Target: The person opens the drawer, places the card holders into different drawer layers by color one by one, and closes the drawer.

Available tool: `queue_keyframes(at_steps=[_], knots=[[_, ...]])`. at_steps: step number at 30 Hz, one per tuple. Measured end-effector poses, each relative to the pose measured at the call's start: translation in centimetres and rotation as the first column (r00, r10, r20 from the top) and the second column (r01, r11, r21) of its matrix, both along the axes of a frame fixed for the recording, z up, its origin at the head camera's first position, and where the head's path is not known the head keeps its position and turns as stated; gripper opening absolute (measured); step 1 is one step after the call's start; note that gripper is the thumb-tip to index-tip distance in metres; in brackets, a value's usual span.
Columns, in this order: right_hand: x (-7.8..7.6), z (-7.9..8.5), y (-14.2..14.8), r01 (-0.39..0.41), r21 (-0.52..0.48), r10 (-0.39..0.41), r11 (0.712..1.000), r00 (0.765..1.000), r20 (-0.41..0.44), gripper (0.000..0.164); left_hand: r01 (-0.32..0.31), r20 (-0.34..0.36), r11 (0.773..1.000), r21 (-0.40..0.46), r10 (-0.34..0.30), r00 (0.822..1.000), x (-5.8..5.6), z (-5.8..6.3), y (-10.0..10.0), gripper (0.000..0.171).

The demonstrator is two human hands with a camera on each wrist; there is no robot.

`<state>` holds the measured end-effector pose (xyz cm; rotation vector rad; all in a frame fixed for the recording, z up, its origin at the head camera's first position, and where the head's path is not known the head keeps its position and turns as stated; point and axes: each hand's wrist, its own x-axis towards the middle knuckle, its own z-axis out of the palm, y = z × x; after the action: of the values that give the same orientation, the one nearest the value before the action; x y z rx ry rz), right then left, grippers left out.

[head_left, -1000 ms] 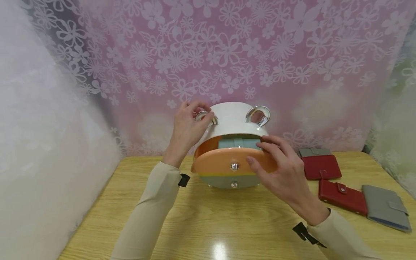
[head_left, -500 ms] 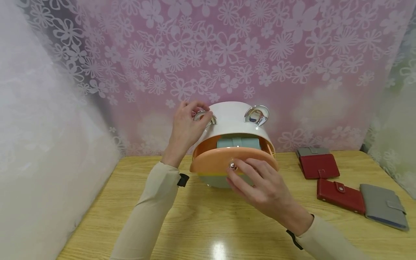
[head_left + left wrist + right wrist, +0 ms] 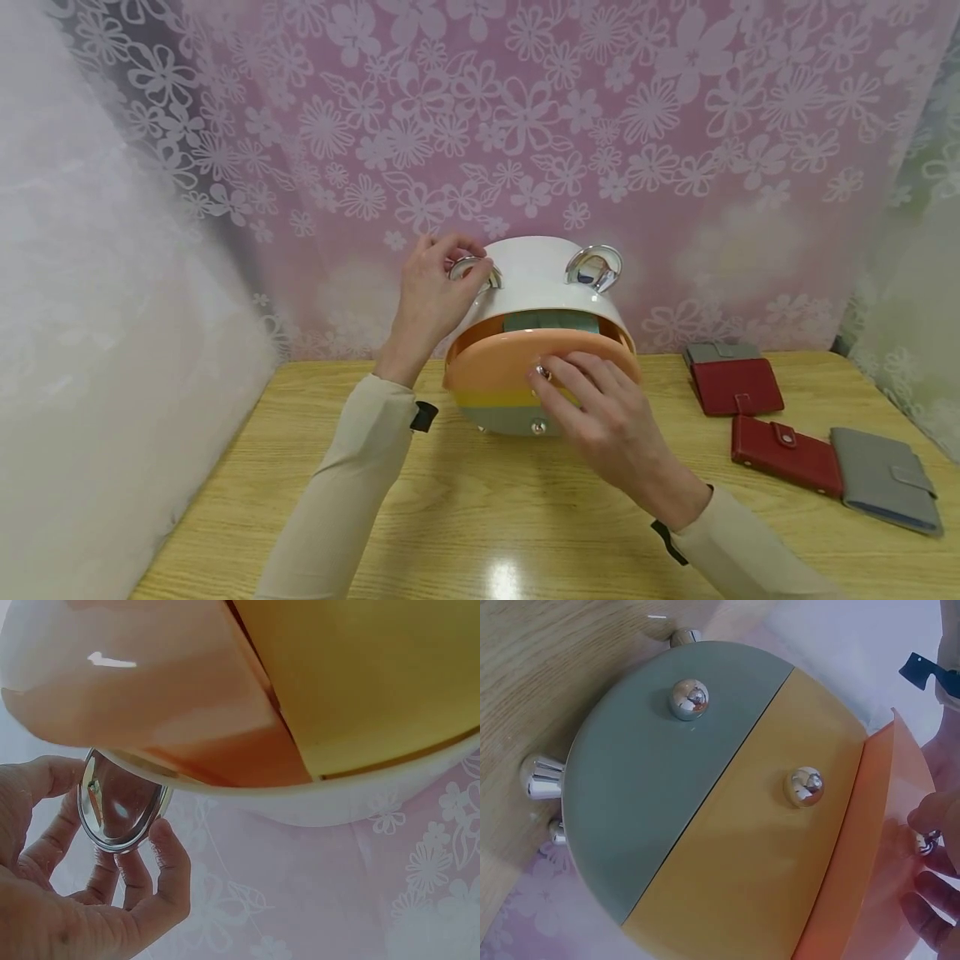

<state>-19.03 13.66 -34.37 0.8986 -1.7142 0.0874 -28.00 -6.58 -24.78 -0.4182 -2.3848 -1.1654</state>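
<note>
A rounded, glossy white cabinet stands on the wood-grain worktop, its orange drawer partly out with a pale green item inside. The right hand has its fingers clamped on that drawer's round chrome knob, and the left hand pinches a shiny ring on the cabinet's side. Only the right wrist view fully shows the closed yellow drawer's mirror-bright ball, beside the smooth grey-green front.
</note>
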Motion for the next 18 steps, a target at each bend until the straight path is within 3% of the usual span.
queue_keyframes(at_steps=[8, 18], knots=[[-0.7, 0.0, 0.0, 0.023, -0.025, -0.023, 0.999, 1.000, -0.003, 0.027, -0.013, 0.010, 1.000, -0.010, 0.013, 1.000, 0.0, 0.0, 0.1, 0.016], [-1.2, -0.2, 0.1, 0.021, -0.047, -0.018, 0.999, 0.998, 0.054, 0.030, 0.000, -0.015, 1.000, -0.015, 0.000, 1.000, -0.2, 0.0, 0.0, 0.015]])
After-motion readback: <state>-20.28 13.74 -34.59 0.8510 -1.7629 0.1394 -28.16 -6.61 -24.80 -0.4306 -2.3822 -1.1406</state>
